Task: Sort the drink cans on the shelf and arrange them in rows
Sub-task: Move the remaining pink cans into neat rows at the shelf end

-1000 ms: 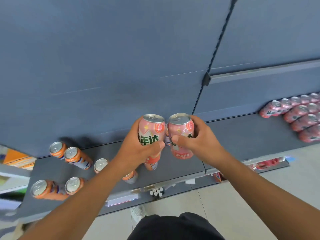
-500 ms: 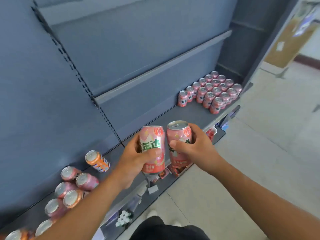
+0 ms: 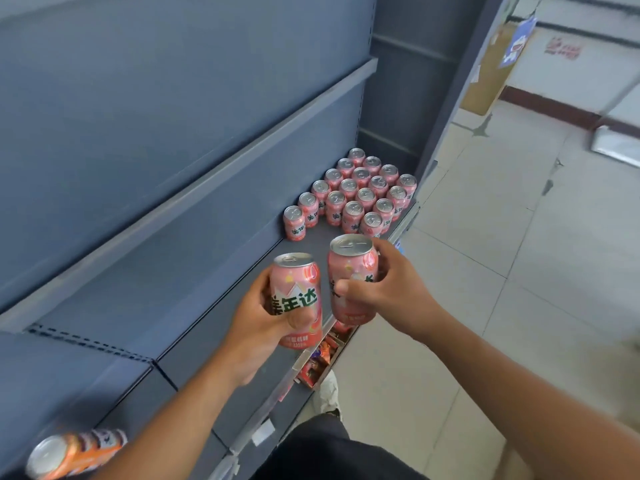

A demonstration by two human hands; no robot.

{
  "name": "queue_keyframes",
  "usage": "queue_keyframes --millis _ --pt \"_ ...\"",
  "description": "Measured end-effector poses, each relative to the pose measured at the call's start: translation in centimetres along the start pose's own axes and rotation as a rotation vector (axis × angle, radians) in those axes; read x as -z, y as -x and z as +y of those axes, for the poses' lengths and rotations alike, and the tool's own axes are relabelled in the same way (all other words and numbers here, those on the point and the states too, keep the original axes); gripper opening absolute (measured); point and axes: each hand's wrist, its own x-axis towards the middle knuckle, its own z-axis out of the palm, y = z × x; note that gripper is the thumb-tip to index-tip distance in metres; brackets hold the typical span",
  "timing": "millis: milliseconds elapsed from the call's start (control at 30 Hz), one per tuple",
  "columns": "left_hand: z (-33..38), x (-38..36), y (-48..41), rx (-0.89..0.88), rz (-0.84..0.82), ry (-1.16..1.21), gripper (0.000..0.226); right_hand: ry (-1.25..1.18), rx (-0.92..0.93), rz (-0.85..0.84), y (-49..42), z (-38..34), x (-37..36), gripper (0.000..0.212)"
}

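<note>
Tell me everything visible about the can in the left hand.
The can is pink, apparently metal, with a silvery lid and pull tab, dark green characters outlined in white across its middle, a peach picture near the top and small print at its base. It is held upright, slightly tilted, above the grey shelf. The left hand grips it, thumb across the front under the lettering. It sits close beside the matching can in the right hand.
</note>
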Motion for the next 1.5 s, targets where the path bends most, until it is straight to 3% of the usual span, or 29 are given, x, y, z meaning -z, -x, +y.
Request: queue_keyframes --millis 133,267,400,467,567,667,967,1167,1500 --pt "0.5 0.2 -6.4 0.020 0.023 0.052 0.093 -0.071 -0.042 -0.009 -6.1 -0.4 2.3 0.075" --pt "1.2 0.5 -11.8 0.037 0.069 0.062 0.102 -0.068 -0.084 -0.048 -11.4 -1.1 3.8 0.092" --pt "1.5 0.9 -15.8 0.047 0.121 0.059 0.111 -0.034 -0.120 -0.140 -16.4 -0.9 4.6 0.054" --pt "1.4 1.0 -17.5 0.055 0.164 0.063 0.111 -0.017 -0.135 -0.178 -19.0 -0.6 4.9 0.049" --pt "1.0 0.5 -19.8 0.075 0.245 0.052 0.102 0.026 -0.140 -0.234 -22.7 -0.4 5.4 0.053" --pt "0.4 -0.5 -22.3 0.071 0.346 0.017 0.078 0.046 -0.165 -0.314 -26.5 0.3 6.4 0.053" --pt "-3.1 -3.8 -28.4 0.153 0.574 -0.072 0.070 0.131 -0.230 -0.518 -35.7 3.4 8.5 0.052" --pt "-7.8 -4.6 -30.9 0.213 0.757 -0.053 0.076 0.255 -0.209 -0.596 -39.6 6.4 7.8 0.056" --pt "-15.1 -3.8 -35.3 0.283 0.904 -0.139 0.076 0.562 0.036 -0.746 -44.0 12.3 6.5 0.053"
